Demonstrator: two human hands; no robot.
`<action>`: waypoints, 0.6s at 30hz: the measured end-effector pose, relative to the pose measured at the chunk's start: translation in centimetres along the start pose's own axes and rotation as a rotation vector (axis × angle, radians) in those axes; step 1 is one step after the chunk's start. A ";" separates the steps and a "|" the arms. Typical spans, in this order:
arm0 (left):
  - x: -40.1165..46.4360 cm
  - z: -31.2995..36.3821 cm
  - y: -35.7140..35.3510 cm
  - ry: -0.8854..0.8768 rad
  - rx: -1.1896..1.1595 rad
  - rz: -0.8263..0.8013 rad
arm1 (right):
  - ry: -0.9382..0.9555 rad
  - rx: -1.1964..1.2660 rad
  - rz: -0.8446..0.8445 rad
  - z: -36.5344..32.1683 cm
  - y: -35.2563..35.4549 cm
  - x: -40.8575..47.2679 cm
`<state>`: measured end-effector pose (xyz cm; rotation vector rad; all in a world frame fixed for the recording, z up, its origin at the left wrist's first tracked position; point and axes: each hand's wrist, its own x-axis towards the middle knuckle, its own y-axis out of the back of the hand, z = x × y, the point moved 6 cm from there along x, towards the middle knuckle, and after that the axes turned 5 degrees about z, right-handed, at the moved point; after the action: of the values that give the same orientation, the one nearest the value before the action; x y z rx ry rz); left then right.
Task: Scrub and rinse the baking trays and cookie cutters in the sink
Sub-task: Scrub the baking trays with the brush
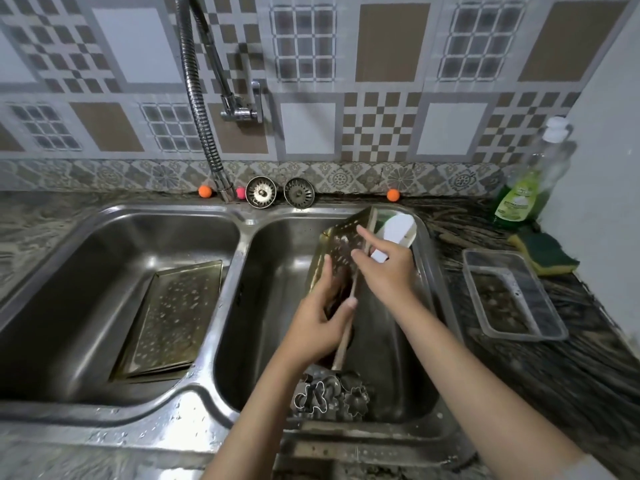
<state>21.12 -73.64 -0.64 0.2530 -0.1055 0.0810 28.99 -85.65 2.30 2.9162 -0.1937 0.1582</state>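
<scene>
A gold baking tray (pixel 337 245) stands on end, tilted, in the right basin (pixel 388 358). My left hand (pixel 317 323) grips its lower side edge. My right hand (pixel 384 271) is closed around a white scrubber (pixel 398 225) at the tray's upper part, with the index finger stretched along the tray's face. Several metal cookie cutters (pixel 332 398) lie in a heap at the front of the right basin, below my left wrist. A second gold tray (pixel 173 320), dotted with water drops, lies tilted in the left basin (pixel 86 271).
A flexible faucet hose (pixel 202 109) hangs over the divider between the basins. Two sink strainers (pixel 260 192) lean at the back wall. On the right counter are a green dish soap bottle (pixel 519 197), a yellow-green sponge (pixel 545 252) and a clear plastic container (pixel 512 296).
</scene>
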 end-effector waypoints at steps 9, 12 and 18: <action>-1.0 -4.3 6.9 0.224 -0.059 0.220 | -0.118 0.201 0.099 -0.9 1.3 -1.6; -1.4 -4.6 8.4 0.234 -0.099 0.232 | -0.118 0.198 0.078 -1.7 0.8 -2.4; -2.6 -5.3 13.6 0.257 -0.226 0.411 | -0.077 0.174 0.030 -2.5 -2.8 -3.5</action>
<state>17.82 -59.36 -2.72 -0.0100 0.0904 0.5060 25.70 -81.97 3.70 3.0961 -0.2483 0.0703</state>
